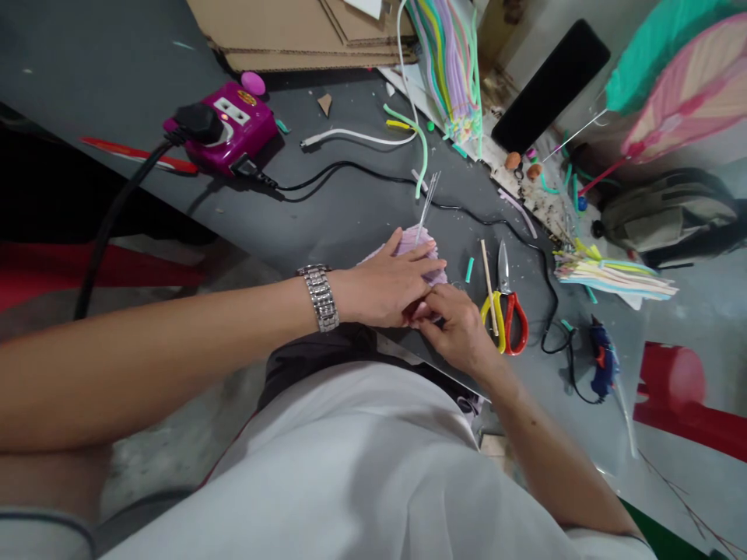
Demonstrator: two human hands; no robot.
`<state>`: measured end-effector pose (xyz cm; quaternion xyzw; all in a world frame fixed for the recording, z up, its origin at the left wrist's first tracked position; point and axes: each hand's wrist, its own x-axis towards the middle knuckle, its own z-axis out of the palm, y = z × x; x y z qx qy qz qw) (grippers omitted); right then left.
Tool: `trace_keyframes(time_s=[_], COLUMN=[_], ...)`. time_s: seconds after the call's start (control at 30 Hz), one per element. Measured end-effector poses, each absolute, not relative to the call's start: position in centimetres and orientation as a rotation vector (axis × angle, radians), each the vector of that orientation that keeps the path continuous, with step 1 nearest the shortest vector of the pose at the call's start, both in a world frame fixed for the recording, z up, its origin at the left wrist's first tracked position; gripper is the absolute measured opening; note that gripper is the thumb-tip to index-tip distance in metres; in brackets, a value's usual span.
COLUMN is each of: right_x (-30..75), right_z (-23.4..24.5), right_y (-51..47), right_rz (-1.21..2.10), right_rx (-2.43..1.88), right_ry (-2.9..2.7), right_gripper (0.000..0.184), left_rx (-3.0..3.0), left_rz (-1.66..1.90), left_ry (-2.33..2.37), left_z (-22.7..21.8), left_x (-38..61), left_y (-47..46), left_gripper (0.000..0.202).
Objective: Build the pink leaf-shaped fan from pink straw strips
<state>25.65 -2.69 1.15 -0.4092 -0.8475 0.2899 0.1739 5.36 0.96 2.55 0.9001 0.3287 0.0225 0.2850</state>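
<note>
Lilac ribbed piece: [410,238] on the grey table [350,222] at its near edge, mostly covered by the left hand.
Thin wires: [429,204] a loose cluster sticking out from the piece's far end.
Left hand: [390,288] laid over the piece, fingers spread apart, not clamped.
Right hand: [458,323] curled in beside the left fingers at the piece's near side, fingertips close together; I cannot tell what, if anything, they pinch.
Good handling: an even, light press from the left palm should stop the piece turning without flattening its ribs; small right-finger movements seem best, with the wire ends kept facing away.
Scissors: [505,299] just right of the right hand, blades pointing far, a wooden stick [489,280] lying across the yellow handle.
Glue gun: [604,362] farther right.
Black cord: [362,166] beyond the wires, best kept clear of them.
Pipe-cleaner bundle: [447,70] at the far side.
</note>
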Motion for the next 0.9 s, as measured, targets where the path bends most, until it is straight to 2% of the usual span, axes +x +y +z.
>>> trace_keyframes(time_s=[0.3,0.37,0.5,0.57,0.73,0.83,0.9], right_x=[26.2,27.8,32.3,33.7,33.4,32.2,31.9], right_z=[1.7,2.2,3.4,3.6,3.0,2.7,2.9], right_y=[-3.3,-3.4,-2.9,-2.2,0.6,2.3,2.8], right_rz=[1.001,0.91,0.418,0.289,0.271,0.316,0.409], right_rx=[-1.207,-1.273,-1.576,-1.677,-1.902,-2.14,-2.133], right_ry=[-2.178,-2.121,-2.099,-2.105,-2.155,-2.111,-2.024], right_gripper=[0.014,0.012,0.014,0.015,0.012,0.019,0.021], left_rx=[2.413,2.415,2.403,2.401,2.409,2.422,2.425], left_rz=[-0.004,0.018,0.049,0.058,0.097,0.081,0.09], left_ry=[0.881,0.878,0.862,0.862,0.857,0.86,0.853], left_z=[3.0,3.0,3.0,2.8,2.3,2.2,2.2], left_x=[5.3,5.2,5.0,4.9,4.9,4.9,4.9], left_y=[1.2,1.2,1.2,1.2,1.4,1.4,1.4], left_gripper=[0.032,0.026,0.02,0.018,0.015,0.015,0.015])
